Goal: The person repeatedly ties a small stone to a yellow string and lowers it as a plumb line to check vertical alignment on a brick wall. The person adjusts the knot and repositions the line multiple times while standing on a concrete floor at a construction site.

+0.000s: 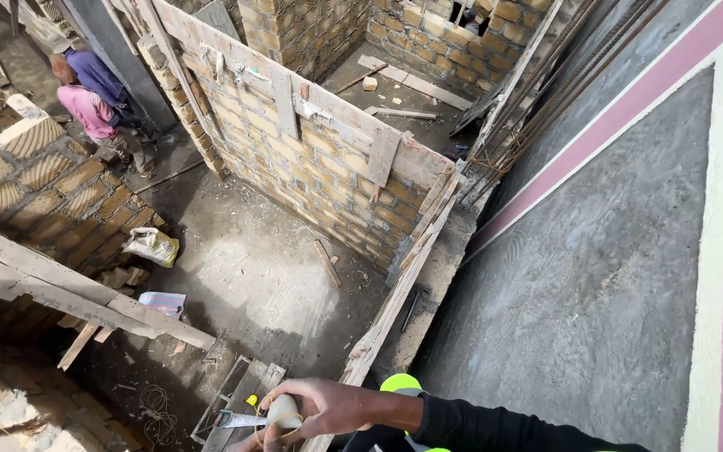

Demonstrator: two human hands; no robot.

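Note:
My right hand (324,406) reaches out from a black sleeve at the bottom edge, high above a room of a building site. It grips a pale rounded object (283,412) with thin yellowish string looped around it. Part of my left hand (248,442) shows just below, at the frame's edge, touching the string; its grip is mostly cut off. A bright yellow-green piece (402,383) sits by my right forearm.
A rendered grey wall (596,276) with pink and cream bands rises on the right. Brick walls (320,167) with wooden boards enclose a concrete floor (253,276) far below. A hand saw (232,418) lies on planks. Two people (94,96) bend over at top left. Bags (152,245) lie below.

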